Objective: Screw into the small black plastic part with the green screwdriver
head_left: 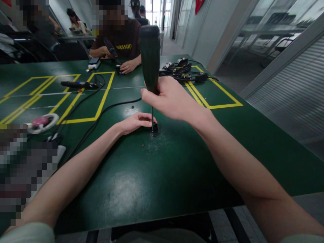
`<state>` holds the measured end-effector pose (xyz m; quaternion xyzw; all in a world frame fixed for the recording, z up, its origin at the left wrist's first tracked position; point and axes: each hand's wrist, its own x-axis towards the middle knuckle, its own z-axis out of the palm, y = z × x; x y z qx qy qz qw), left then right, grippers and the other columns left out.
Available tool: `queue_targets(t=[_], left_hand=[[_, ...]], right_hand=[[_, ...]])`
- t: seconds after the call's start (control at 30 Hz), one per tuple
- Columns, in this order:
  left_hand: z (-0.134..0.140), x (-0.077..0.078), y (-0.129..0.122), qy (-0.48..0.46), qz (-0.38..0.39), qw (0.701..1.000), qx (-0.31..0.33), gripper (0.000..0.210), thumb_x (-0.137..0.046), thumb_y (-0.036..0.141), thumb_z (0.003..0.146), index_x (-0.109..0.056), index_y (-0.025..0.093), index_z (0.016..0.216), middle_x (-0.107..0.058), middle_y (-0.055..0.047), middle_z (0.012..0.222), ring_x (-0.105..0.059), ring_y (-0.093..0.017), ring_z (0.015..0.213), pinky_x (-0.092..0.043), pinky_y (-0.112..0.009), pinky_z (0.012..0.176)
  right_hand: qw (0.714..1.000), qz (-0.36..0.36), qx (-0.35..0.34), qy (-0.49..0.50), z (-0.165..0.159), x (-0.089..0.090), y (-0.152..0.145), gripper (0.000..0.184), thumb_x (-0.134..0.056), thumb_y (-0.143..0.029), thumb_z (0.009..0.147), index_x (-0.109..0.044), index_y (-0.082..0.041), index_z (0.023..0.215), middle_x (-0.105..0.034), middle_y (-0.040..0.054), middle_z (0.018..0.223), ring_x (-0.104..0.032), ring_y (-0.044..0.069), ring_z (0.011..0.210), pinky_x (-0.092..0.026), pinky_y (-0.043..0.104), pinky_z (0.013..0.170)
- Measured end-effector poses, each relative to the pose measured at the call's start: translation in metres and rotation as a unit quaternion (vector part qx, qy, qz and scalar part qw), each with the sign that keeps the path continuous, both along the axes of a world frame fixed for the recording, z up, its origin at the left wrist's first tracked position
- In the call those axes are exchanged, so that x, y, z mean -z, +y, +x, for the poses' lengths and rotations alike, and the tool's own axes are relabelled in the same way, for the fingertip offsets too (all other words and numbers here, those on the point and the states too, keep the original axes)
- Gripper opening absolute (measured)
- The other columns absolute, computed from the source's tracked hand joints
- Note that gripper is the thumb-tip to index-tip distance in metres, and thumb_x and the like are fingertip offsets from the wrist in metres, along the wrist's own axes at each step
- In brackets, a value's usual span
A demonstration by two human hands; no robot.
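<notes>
Right hand: clenched around the lower grip of a driver, held upright, shaft pointing down. Left hand: thumb and fingers closed on a small black part, which stands on the worktop well in from the near edge. The shaft reaches down to the part; the exact contact of its tip cannot be made out.

Tiny pieces lie just beside the part, toward the near edge; a dark piece lies beyond the left hand. A black cord runs from behind the right hand toward the left side. A second driver lies left of centre, toward the far edge. Cables are heaped near the far right corner, partly over yellow tape. At the far edge a co-worker holds another driver against a small black object.
</notes>
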<state>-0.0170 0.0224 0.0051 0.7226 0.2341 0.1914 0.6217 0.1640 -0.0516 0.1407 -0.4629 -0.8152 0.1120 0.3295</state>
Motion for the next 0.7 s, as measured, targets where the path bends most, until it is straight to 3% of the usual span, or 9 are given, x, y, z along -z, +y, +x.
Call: queue_targets(t=[0.13,0.37,0.7], left_hand=[[0.0011,-0.0015,-0.0007,-0.01,-0.019,1.0,-0.011,0.031,-0.071,0.039,0.093,-0.069,0.013,0.111,-0.072,-0.007,0.112,-0.069,-0.019,0.105,-0.058,-0.043,0.1],[0.0022,-0.004,-0.0027,-0.024,-0.061,0.997,-0.031,0.038,-0.088,0.041,0.073,-0.08,0.02,0.105,-0.079,-0.005,0.112,-0.069,-0.018,0.106,-0.046,-0.039,0.112],[0.0027,-0.0069,-0.0038,-0.019,-0.06,0.998,-0.025,0.039,-0.089,0.047,0.071,-0.081,0.021,0.098,-0.078,-0.004,0.105,-0.067,-0.018,0.104,-0.045,-0.038,0.109]], right_hand=[[1.0,0.005,0.001,-0.001,-0.0002,0.0,-0.0003,0.025,-0.052,-0.031,0.093,-0.047,-0.022,0.07,-0.051,0.0009,0.071,-0.041,0.017,0.069,-0.031,0.031,0.064],[1.0,0.001,0.006,-0.005,-0.001,-0.0008,-0.0009,0.024,-0.051,-0.032,0.093,-0.049,-0.021,0.072,-0.049,0.0013,0.069,-0.042,0.017,0.07,-0.031,0.03,0.064],[1.0,0.002,0.01,-0.011,-0.0011,-0.0004,-0.0006,0.025,-0.051,-0.032,0.095,-0.05,-0.021,0.072,-0.05,0.0014,0.071,-0.045,0.017,0.071,-0.033,0.03,0.065]])
